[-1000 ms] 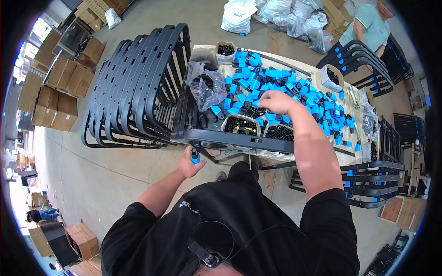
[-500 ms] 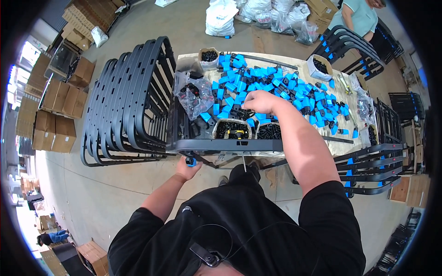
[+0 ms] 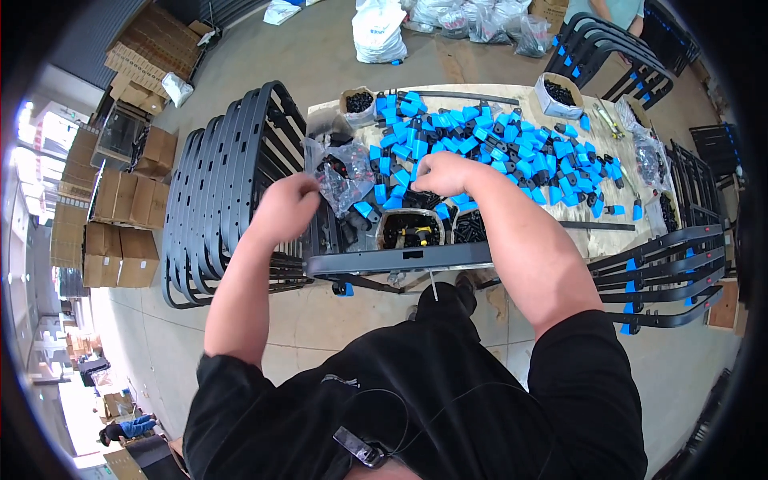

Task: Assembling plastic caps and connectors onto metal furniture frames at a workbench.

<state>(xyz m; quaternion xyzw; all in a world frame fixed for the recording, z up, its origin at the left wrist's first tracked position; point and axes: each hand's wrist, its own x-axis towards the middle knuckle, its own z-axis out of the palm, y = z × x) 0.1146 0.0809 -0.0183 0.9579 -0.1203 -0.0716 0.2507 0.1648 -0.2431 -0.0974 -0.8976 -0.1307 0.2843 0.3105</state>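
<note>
My left hand (image 3: pixel 288 204) is raised at the table's left edge, fingers curled shut, right beside a clear plastic bag of small black and red parts (image 3: pixel 342 172). My right hand (image 3: pixel 438 172) hovers knuckles-up over the near edge of a heap of blue plastic pieces (image 3: pixel 512 152); its fingers curl down and anything in them is hidden. A long black metal frame bar (image 3: pixel 400 258) lies across the table's near edge, with a blue piece (image 3: pixel 344 290) fitted under its left end. Two small tubs of black screws (image 3: pixel 408 230) stand just behind the bar.
A row of black chair frames (image 3: pixel 224 184) leans at the table's left; more frames with blue caps (image 3: pixel 664 272) are stacked on the right. Cardboard boxes (image 3: pixel 120 224) line the far left. White sacks (image 3: pixel 380 32) lie beyond the table, where another person (image 3: pixel 616 10) stands.
My left hand has come up from under the frame bar, where it held a blue piece, to the table's left edge. My right hand has pulled back from the blue heap toward me.
</note>
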